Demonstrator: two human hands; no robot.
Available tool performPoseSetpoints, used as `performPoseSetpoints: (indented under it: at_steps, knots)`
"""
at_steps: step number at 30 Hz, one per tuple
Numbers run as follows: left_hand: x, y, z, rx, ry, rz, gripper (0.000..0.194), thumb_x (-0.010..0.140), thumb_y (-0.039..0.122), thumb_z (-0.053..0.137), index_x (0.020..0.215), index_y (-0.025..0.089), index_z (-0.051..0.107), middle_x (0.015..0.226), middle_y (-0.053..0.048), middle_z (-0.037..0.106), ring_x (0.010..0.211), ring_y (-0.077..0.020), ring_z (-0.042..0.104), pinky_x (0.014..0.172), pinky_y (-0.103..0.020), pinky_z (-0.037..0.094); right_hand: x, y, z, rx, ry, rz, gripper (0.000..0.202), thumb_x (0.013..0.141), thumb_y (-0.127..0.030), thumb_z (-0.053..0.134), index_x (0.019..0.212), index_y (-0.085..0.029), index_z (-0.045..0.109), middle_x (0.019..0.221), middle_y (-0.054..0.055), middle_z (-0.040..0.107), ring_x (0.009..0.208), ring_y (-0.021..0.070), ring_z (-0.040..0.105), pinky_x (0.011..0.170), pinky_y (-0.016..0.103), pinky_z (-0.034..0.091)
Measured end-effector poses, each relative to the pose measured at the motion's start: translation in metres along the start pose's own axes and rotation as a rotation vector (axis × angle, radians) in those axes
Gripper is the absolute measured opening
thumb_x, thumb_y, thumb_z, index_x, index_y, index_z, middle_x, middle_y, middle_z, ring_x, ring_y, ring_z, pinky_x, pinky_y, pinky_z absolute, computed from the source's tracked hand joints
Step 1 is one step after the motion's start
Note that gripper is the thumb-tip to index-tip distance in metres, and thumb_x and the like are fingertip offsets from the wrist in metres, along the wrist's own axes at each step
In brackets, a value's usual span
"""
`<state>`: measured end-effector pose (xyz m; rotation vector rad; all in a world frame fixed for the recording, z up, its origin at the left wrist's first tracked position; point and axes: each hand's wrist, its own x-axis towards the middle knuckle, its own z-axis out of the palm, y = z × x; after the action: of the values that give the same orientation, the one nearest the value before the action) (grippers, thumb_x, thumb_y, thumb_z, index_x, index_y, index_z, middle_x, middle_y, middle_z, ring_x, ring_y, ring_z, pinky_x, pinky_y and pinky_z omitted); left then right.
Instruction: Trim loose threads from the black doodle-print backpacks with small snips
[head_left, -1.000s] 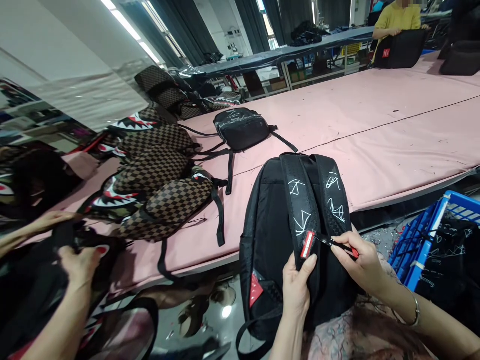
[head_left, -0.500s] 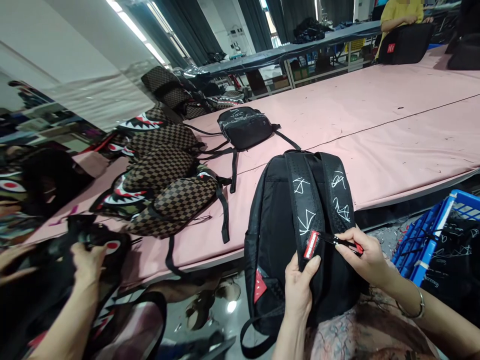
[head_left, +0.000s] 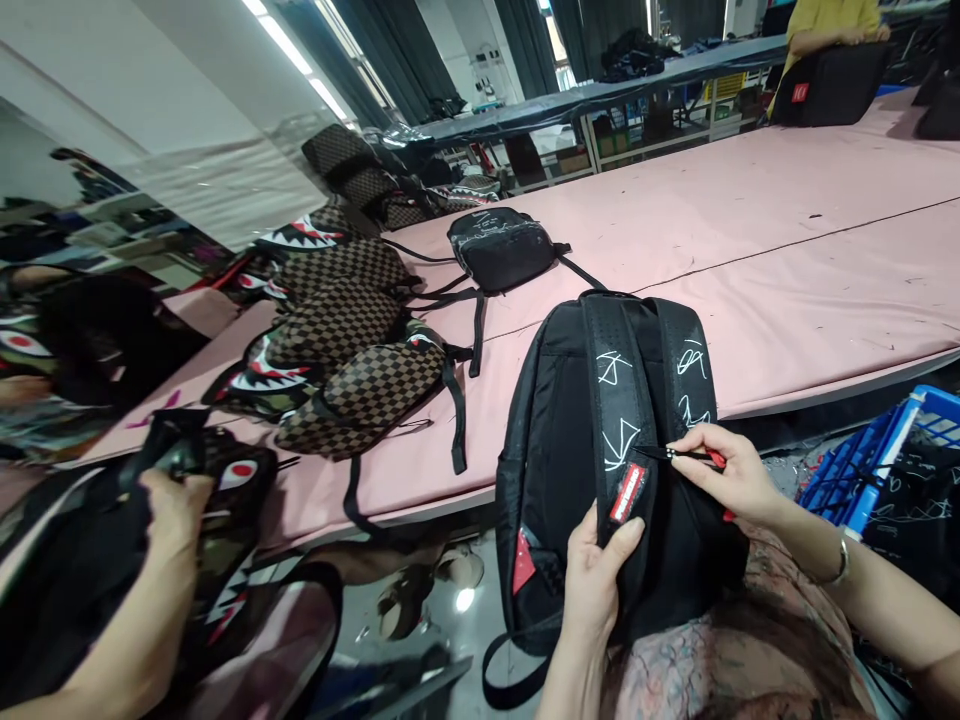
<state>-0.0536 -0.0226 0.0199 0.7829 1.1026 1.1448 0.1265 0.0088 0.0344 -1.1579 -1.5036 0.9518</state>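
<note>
A black backpack (head_left: pixel 555 420) leans upright against the pink table's edge, its back panel and white-scribbled straps facing me. My left hand (head_left: pixel 600 560) is closed on one shoulder strap (head_left: pixel 621 400), thumb just below a red label (head_left: pixel 628 493). In my right hand (head_left: pixel 724 470) is a pair of thread snips (head_left: pixel 694 456), black with red on the handle. Their dark tips lie over the strap, just above the label. Whether the blades are apart I cannot tell.
Checkered shark-face backpacks (head_left: pixel 360 330) lie on the pink table (head_left: pixel 787 270), with a small black backpack (head_left: pixel 502 248) behind mine. At left a co-worker's hand (head_left: pixel 169 510) handles another bag. A blue crate (head_left: pixel 862 470) stands at right; a person in yellow (head_left: pixel 814 25) is far off.
The snips' tips have shifted up and left, from beside the red label to the strap above it. The label now shows more fully. My left hand keeps its hold.
</note>
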Motion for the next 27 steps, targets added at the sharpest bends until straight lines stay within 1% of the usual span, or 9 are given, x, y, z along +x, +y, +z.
performPoseSetpoints:
  at_steps: [2,5,8,11,14,16,18,22,27]
  knots:
    - [-0.002,0.005,-0.001,0.0,-0.012,-0.008,0.036,0.059,0.026,0.075,0.093,0.019,0.07,0.097,-0.004,0.07,0.098,-0.0222,0.06,0.093,-0.033,0.041,0.008,-0.002,-0.011,0.035,-0.123,0.011,0.018,0.077,-0.033,0.061,0.079,-0.015,0.062,0.073,0.003,0.064,0.063,0.0106,0.058,0.057,0.021,0.048]
    - [-0.005,0.009,-0.005,0.011,-0.036,-0.012,0.034,0.057,0.025,0.076,0.09,0.019,0.071,0.096,-0.003,0.071,0.096,-0.0221,0.06,0.093,-0.033,0.041,0.022,-0.008,-0.026,0.013,-0.318,-0.007,0.02,0.076,-0.033,0.063,0.08,-0.013,0.063,0.071,0.002,0.062,0.058,0.0088,0.053,0.052,0.019,0.044]
    - [-0.007,0.01,-0.007,0.031,-0.048,-0.016,0.032,0.058,0.025,0.076,0.089,0.019,0.071,0.096,-0.003,0.07,0.096,-0.0221,0.06,0.093,-0.033,0.041,0.033,-0.016,-0.033,-0.041,-0.433,-0.068,0.022,0.076,-0.033,0.064,0.082,-0.013,0.063,0.073,0.002,0.062,0.061,0.0092,0.053,0.055,0.02,0.043]
    - [-0.008,0.011,-0.007,0.046,-0.061,-0.009,0.03,0.058,0.025,0.075,0.087,0.018,0.071,0.095,-0.003,0.07,0.096,-0.0224,0.059,0.093,-0.033,0.04,0.037,-0.022,-0.031,-0.102,-0.505,-0.148,0.021,0.078,-0.032,0.062,0.083,-0.012,0.064,0.073,0.003,0.064,0.06,0.0089,0.054,0.055,0.019,0.042]
    - [-0.009,0.012,-0.006,0.03,-0.067,-0.012,0.033,0.058,0.025,0.075,0.09,0.017,0.07,0.097,-0.004,0.07,0.097,-0.0228,0.059,0.093,-0.033,0.04,0.039,-0.024,-0.03,-0.138,-0.498,-0.213,0.02,0.079,-0.031,0.06,0.083,-0.012,0.064,0.075,0.004,0.065,0.064,0.0104,0.056,0.058,0.02,0.043]
    - [-0.01,0.012,-0.006,0.016,-0.072,-0.027,0.036,0.059,0.025,0.075,0.094,0.018,0.069,0.098,-0.004,0.07,0.097,-0.023,0.059,0.093,-0.034,0.041,0.041,-0.023,-0.031,-0.13,-0.486,-0.213,0.02,0.079,-0.031,0.06,0.082,-0.012,0.064,0.074,0.004,0.065,0.065,0.0108,0.057,0.059,0.021,0.044]
    - [-0.01,0.013,-0.007,0.011,-0.082,-0.035,0.038,0.059,0.025,0.075,0.096,0.018,0.069,0.099,-0.004,0.069,0.098,-0.0229,0.059,0.093,-0.034,0.041,0.046,-0.023,-0.035,-0.107,-0.503,-0.172,0.021,0.078,-0.033,0.061,0.081,-0.011,0.063,0.073,0.004,0.065,0.064,0.0105,0.057,0.058,0.021,0.044]
    - [-0.01,0.014,-0.009,0.033,-0.112,-0.027,0.037,0.061,0.024,0.074,0.097,0.018,0.068,0.104,-0.004,0.068,0.103,-0.0238,0.057,0.095,-0.034,0.039,0.061,-0.029,-0.045,-0.078,-0.637,-0.102,0.025,0.074,-0.034,0.066,0.082,-0.01,0.064,0.077,0.004,0.065,0.068,0.0114,0.058,0.06,0.021,0.045]
    - [-0.009,0.014,-0.016,0.102,-0.191,-0.009,0.035,0.065,0.024,0.072,0.099,0.019,0.068,0.11,-0.005,0.065,0.108,-0.0247,0.054,0.098,-0.035,0.036,0.082,-0.044,-0.047,-0.152,-0.816,-0.138,0.026,0.074,-0.036,0.065,0.083,-0.011,0.065,0.08,0.005,0.066,0.072,0.0125,0.06,0.063,0.021,0.046]
